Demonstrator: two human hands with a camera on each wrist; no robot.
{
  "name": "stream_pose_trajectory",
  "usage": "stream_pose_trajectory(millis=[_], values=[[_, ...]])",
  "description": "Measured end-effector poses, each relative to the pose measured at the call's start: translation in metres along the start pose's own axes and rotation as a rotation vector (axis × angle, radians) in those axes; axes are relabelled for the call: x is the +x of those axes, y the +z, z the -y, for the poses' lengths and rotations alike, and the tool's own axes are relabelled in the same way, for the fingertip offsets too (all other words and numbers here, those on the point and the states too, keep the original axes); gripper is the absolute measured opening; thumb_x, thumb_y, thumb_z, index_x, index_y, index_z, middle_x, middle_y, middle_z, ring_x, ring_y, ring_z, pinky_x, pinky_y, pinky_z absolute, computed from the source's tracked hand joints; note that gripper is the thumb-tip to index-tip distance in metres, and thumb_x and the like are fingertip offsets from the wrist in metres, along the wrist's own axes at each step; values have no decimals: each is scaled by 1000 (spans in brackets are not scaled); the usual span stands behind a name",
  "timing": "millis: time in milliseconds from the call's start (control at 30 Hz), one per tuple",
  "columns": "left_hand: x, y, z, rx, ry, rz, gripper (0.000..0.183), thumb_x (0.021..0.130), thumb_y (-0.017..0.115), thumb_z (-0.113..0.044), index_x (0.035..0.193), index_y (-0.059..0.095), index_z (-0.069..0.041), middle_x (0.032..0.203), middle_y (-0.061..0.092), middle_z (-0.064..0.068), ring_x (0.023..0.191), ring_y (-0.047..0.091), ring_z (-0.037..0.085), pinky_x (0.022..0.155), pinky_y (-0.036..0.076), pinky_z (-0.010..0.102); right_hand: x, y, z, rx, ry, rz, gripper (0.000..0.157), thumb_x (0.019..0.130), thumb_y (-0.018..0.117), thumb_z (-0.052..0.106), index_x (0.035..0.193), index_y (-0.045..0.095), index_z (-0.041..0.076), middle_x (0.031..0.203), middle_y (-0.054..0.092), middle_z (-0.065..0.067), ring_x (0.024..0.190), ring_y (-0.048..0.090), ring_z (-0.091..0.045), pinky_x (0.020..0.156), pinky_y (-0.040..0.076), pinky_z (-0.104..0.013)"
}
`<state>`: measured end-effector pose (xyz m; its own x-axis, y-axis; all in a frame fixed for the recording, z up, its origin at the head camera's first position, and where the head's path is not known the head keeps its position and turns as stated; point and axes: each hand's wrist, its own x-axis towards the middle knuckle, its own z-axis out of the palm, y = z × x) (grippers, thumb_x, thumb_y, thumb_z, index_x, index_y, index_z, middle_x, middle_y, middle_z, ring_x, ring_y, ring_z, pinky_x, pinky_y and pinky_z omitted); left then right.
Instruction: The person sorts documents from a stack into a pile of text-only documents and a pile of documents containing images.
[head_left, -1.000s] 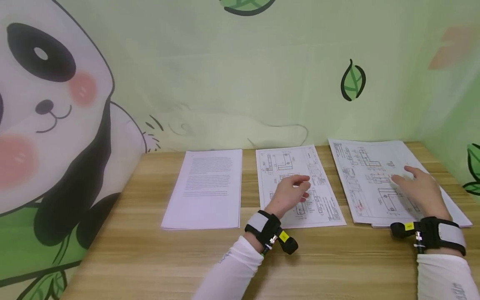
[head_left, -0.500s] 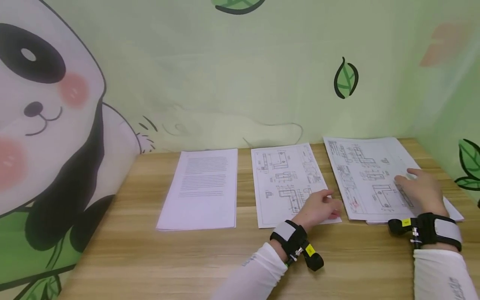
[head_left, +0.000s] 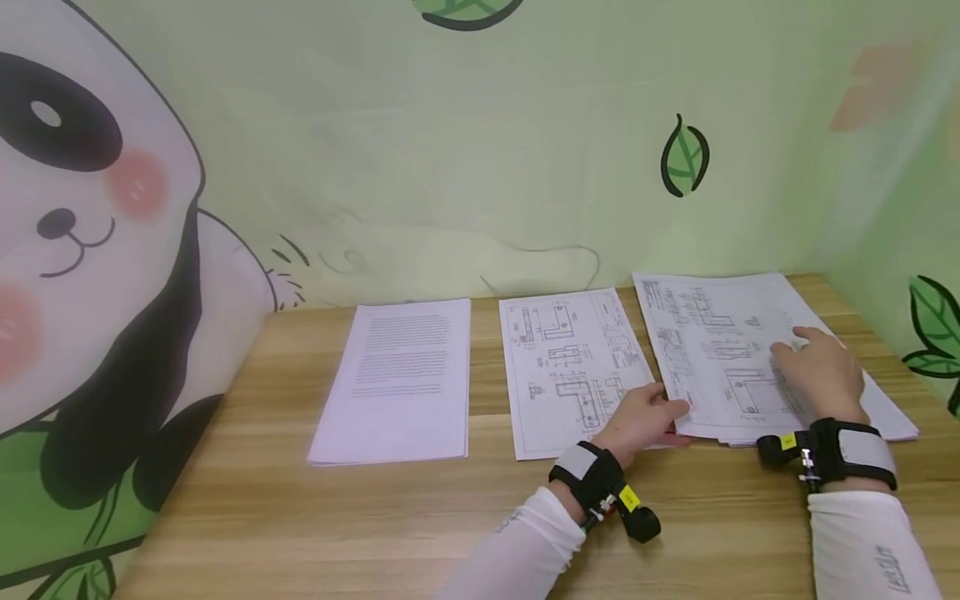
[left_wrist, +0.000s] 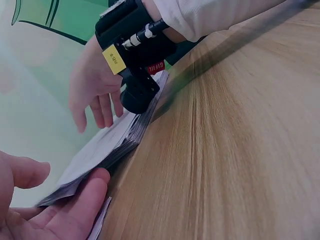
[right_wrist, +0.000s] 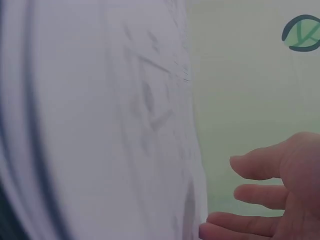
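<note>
A stack of printed technical drawings (head_left: pixel 750 333) lies on the right side of the table. My left hand (head_left: pixel 637 421) is at the stack's near left corner. In the left wrist view its extended fingers (left_wrist: pixel 82 205) reach under the raised edge of the paper, while the thumb (left_wrist: pixel 30 171) stays apart above it. Over the right part of the stack is my right hand (head_left: pixel 821 375), with thumb and fingers spread and nothing gripped. A single drawing sheet (head_left: pixel 543 408) lies left of the stack, partly covered by my left hand.
Farther left lies a stack of text pages (head_left: pixel 397 425). The wooden table (head_left: pixel 337 525) runs back to a green cloth wall (head_left: pixel 420 167) printed with a panda and leaves. Both wrists carry camera straps (head_left: pixel 588 475).
My left hand has moved right from over the middle sheet to the right stack's corner, its fingers now under the edge. The stack's left side has shifted slightly left. My right hand stays over it.
</note>
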<state>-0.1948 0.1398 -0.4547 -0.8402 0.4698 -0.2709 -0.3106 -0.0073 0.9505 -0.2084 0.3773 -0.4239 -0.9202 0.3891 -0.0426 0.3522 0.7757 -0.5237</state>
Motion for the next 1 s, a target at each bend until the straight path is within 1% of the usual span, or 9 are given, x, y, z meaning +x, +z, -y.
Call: stream_pose_trajectory(millis=[100, 233, 333, 433, 600, 767, 933, 967, 1000], values=[[1, 0, 1, -28, 31, 18, 26, 90, 55, -13, 116, 57, -11, 96, 70, 11, 83, 69, 28, 76, 58, 46, 1, 0, 2, 3, 3, 15, 68, 94, 38, 39, 139, 30, -12, 131, 40, -42, 115, 35, -60, 86, 32, -66], [2, -3, 3, -23, 77, 15, 28, 92, 49, -8, 119, 53, -13, 101, 70, 12, 83, 69, 26, 73, 58, 46, 2, 2, 6, 5, -2, 35, 68, 94, 39, 41, 139, 33, -9, 131, 42, -41, 113, 38, -59, 83, 35, -64], [3, -4, 4, 12, 89, -16, 30, 92, 47, -6, 119, 52, -15, 100, 70, 8, 79, 69, 23, 70, 58, 42, 1, 2, 10, 11, -3, 53, 68, 94, 40, 42, 139, 34, -9, 130, 43, -41, 112, 40, -58, 82, 36, -63], [4, -5, 4, 40, 81, -44, 28, 92, 46, -7, 118, 52, -16, 97, 69, 4, 77, 69, 20, 71, 57, 36, -1, 2, 13, 5, -10, 81, 69, 94, 39, 43, 138, 33, -10, 129, 42, -42, 112, 41, -57, 84, 36, -64], [5, -9, 5, 91, 91, -104, 31, 92, 46, -7, 121, 50, -17, 97, 65, 0, 81, 66, 14, 77, 53, 34, -1, 1, 14, 1, -30, 147, 75, 94, 37, 48, 139, 30, -11, 131, 37, -43, 115, 37, -58, 86, 35, -65], [2, -21, -1, 144, 117, -154, 40, 92, 46, -10, 130, 46, -20, 108, 60, -3, 93, 59, 11, 88, 49, 36, 1, 2, 16, 51, -10, 165, 84, 92, 33, 56, 143, 20, -9, 133, 34, -44, 117, 36, -58, 89, 34, -67], [-7, -37, -10, 151, 120, -180, 47, 93, 46, -14, 139, 39, -19, 124, 56, -3, 112, 53, 12, 104, 40, 40, 4, 5, 26, 177, -22, 181, 92, 89, 29, 63, 148, 1, -2, 138, 27, -45, 122, 34, -57, 95, 31, -68], [-9, -41, -11, 144, 118, -183, 48, 93, 46, -15, 140, 37, -19, 127, 55, -3, 115, 52, 12, 106, 39, 41, 4, 5, 30, 207, -31, 188, 94, 88, 30, 65, 148, -2, 1, 139, 26, -44, 122, 34, -56, 95, 31, -67], [-11, -44, -13, 137, 116, -187, 50, 93, 46, -16, 142, 35, -19, 130, 54, -3, 118, 50, 12, 108, 37, 41, 3, 6, 34, 240, -41, 193, 95, 86, 31, 66, 149, -4, 4, 139, 29, -42, 119, 39, -53, 92, 37, -65]])
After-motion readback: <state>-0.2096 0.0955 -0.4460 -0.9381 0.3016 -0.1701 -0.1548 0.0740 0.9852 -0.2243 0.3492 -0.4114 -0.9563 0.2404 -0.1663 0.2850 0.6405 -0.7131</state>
